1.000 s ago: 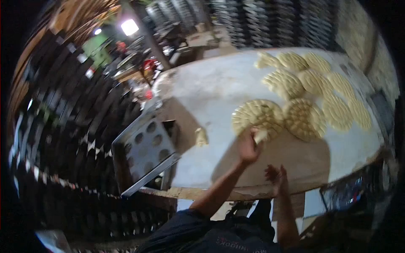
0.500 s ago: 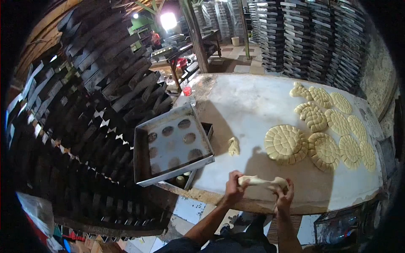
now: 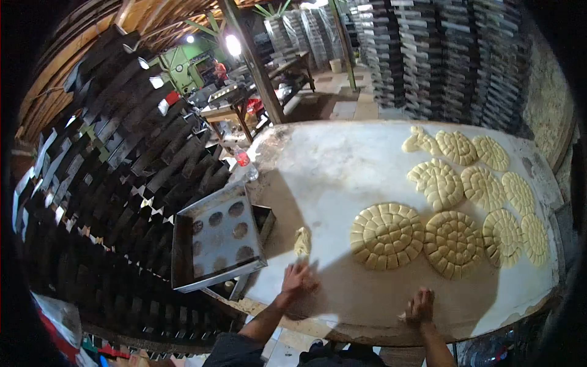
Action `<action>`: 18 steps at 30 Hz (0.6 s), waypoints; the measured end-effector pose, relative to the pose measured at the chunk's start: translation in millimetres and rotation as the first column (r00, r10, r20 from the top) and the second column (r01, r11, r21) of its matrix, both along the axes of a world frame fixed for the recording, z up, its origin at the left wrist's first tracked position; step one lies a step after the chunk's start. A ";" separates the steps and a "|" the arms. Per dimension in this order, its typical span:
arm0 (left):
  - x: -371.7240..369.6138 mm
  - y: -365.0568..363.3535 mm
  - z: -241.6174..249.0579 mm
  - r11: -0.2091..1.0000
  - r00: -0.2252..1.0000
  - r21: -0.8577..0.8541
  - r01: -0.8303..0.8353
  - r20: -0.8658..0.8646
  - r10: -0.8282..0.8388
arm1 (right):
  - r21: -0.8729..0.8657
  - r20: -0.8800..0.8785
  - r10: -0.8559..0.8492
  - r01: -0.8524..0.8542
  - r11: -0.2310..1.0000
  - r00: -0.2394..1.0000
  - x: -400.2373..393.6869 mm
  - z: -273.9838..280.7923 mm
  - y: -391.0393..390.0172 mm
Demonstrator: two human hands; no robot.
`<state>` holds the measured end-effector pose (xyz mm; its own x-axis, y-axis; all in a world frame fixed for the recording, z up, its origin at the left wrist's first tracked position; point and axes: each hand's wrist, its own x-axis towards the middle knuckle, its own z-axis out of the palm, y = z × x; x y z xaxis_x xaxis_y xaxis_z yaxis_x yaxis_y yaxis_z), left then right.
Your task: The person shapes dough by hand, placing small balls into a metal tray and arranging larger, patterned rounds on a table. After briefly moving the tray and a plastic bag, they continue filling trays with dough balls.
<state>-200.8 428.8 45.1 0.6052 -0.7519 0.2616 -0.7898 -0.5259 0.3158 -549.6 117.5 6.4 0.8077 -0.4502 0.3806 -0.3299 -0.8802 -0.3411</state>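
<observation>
My left hand point(image 3: 299, 279) is low over the table's near side, fingers apart and slightly blurred, just below a small twisted dough piece point(image 3: 302, 242). Farther right, my right hand point(image 3: 420, 307) rests at the tabletop with its fingers curled; what lies under them is hidden, though a small pale bit shows at its left edge. Ahead of the hands lie a large round of cut dough segments point(image 3: 387, 236) and another round point(image 3: 453, 244) touching or nearly touching it. More scored dough rounds point(image 3: 501, 237) spread toward the right edge.
A metal tray point(image 3: 219, 235) with dark round marks sits at the table's left, over another tray. Behind it stands a bottle with a red label point(image 3: 243, 158). Dark stacked trays point(image 3: 122, 202) rise at left and back right. A person point(image 3: 220, 70) is far back.
The pale dough strip stretched between my hands is no longer visible. My hands have moved apart, the left one toward the small dough piece. The camera view has shifted.
</observation>
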 end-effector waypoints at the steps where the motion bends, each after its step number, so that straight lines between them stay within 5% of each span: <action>1: -9.3 -29.3 11.7 0.993 0.997 -0.102 -0.055 -0.055 0.050 | 0.046 0.061 0.009 -0.011 0.999 0.998 26.6 15.0 -3.0; 2: -15.3 -51.7 13.6 0.995 0.994 -0.085 -0.050 -0.100 0.042 | 0.090 0.122 0.016 -0.027 0.996 0.992 53.0 28.2 9.2; 4: -33.0 -73.6 -29.4 0.991 0.960 -0.136 0.022 -0.274 -0.059 | 0.143 -0.244 0.128 -0.095 0.985 0.961 72.3 14.9 43.6; 6: -78.6 -75.1 -27.0 0.996 0.977 0.019 0.082 -0.198 -0.077 | 0.133 -0.192 0.223 -0.200 0.971 0.956 46.4 -4.1 90.4; 8: -113.6 -42.3 -9.8 0.907 0.893 0.125 0.402 0.165 -0.418 | 0.066 -0.087 0.394 -0.390 0.919 0.915 19.9 -22.4 113.3; 10: -108.7 3.0 -21.2 0.884 0.889 -0.094 0.458 0.060 -0.454 | 0.157 -0.260 0.484 -0.458 0.875 0.835 -9.9 -18.0 73.4; 12: -68.8 5.9 -0.4 0.951 0.962 0.297 0.088 -0.271 -0.004 | 0.270 -0.415 0.561 -0.492 0.828 0.716 -20.5 -11.0 44.4; 13: -52.7 -7.1 3.9 0.949 0.961 0.302 0.096 -0.275 -0.010 | 0.158 -0.320 0.421 -0.390 0.907 0.849 -4.0 2.3 25.5; 14: -35.4 -18.9 6.4 0.984 0.991 0.171 0.048 -0.129 -0.026 | 0.061 -0.201 0.266 -0.259 0.964 0.943 12.6 14.1 11.0; 16: -10.3 -37.7 10.4 0.992 0.986 -0.123 0.011 0.166 0.009 | 0.172 -0.077 0.206 -0.190 0.967 0.976 58.6 32.7 17.2; 18: -27.6 -78.1 -1.3 0.952 0.955 -0.180 -0.249 -0.211 0.210 | 0.014 -0.030 0.150 -0.150 0.989 0.988 89.1 7.7 55.1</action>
<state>-228.4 350.6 43.8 0.8076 -0.5299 0.2587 -0.5715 -0.5952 0.5649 -460.5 172.6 14.1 0.8776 -0.3274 0.3502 -0.2050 -0.9166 -0.3432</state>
